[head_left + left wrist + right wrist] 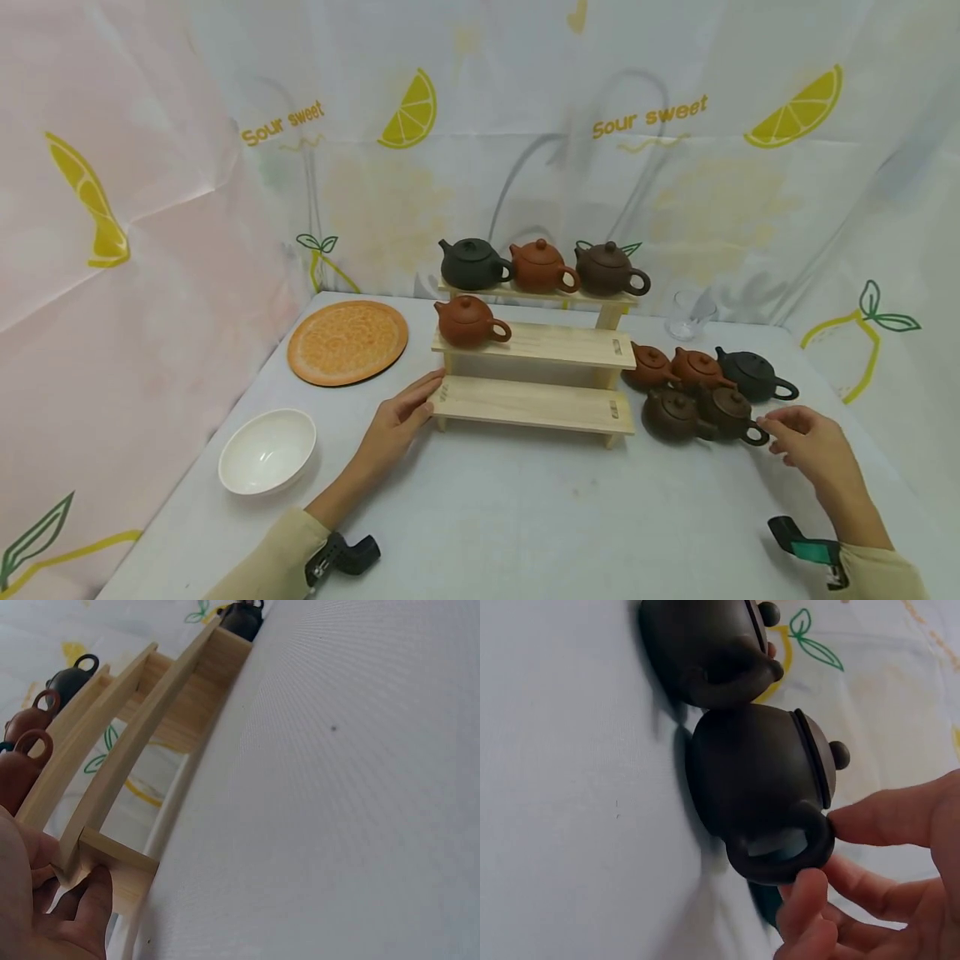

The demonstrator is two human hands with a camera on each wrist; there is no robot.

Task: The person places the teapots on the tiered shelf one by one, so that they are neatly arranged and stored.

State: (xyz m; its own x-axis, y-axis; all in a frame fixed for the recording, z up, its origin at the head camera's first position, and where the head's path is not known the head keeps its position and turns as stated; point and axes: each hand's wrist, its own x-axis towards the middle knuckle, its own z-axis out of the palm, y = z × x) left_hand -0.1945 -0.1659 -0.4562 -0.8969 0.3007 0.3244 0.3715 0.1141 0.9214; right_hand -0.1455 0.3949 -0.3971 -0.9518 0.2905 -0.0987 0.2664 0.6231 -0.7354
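Note:
My left hand (401,421) grips the left end of the lowest step of a three-tier wooden display stand (528,402), fingers bent against the end and its leg (120,874). At the right, my right hand (813,442) pinches the looped handle of a dark brown teapot (726,410), which stands on the table. Close up in the right wrist view, fingertips lie on both sides of that handle (784,866). Touching or very near it is another dark brown teapot (672,414). Behind them are two reddish-brown teapots (697,367) and a black teapot (752,375).
On the top tier sit a black teapot (474,265), a reddish-brown teapot (540,267) and a dark brown teapot (609,271). The middle tier bears one reddish-brown teapot (467,322) at its left. A clear glass (688,317), white bowl (267,454) and round board (347,342) surround the stand.

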